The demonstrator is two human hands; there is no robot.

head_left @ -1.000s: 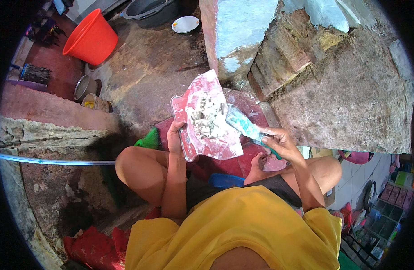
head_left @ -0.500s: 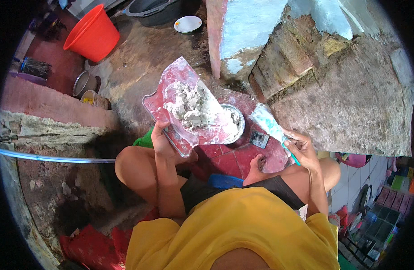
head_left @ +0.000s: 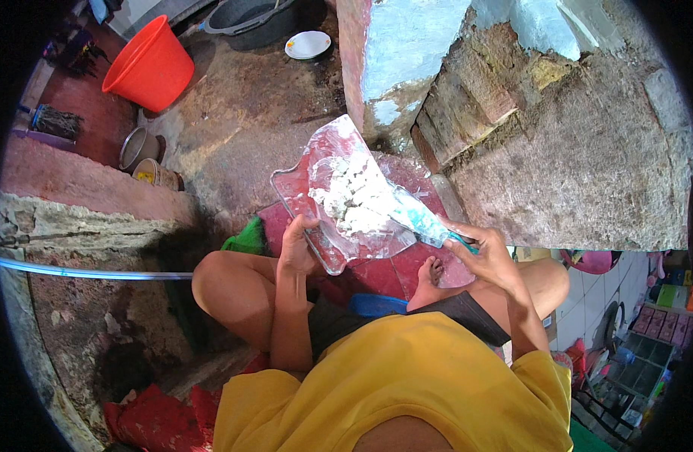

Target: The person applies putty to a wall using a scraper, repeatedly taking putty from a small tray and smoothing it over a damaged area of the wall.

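My left hand [head_left: 297, 245] grips the near left edge of a see-through plastic board [head_left: 333, 255], its thumb on top. Heaped in the middle of this board is lumpy white putty [head_left: 354, 197], with a thin smear around it. My right hand [head_left: 483, 255] is closed round the teal handle of a putty knife [head_left: 420, 215], whose wide blade is coated in white and pale blue. That blade rests over the board's right side, up against the putty. Whatever stands on the floor beneath the board and blade is hidden from sight.
Beyond the board is a rough brown floor with an orange-red bucket [head_left: 150, 66], a dark basin [head_left: 252, 22] and a white plate [head_left: 308, 45]. A flaking pale-blue pillar [head_left: 406, 53] rises ahead. Green cloth [head_left: 246, 236] and a blue dish [head_left: 378, 304] lie near my legs.
The board has shifted right and a little nearer, now covering the putty container. The putty knife has swung left from beside the board onto its right side.
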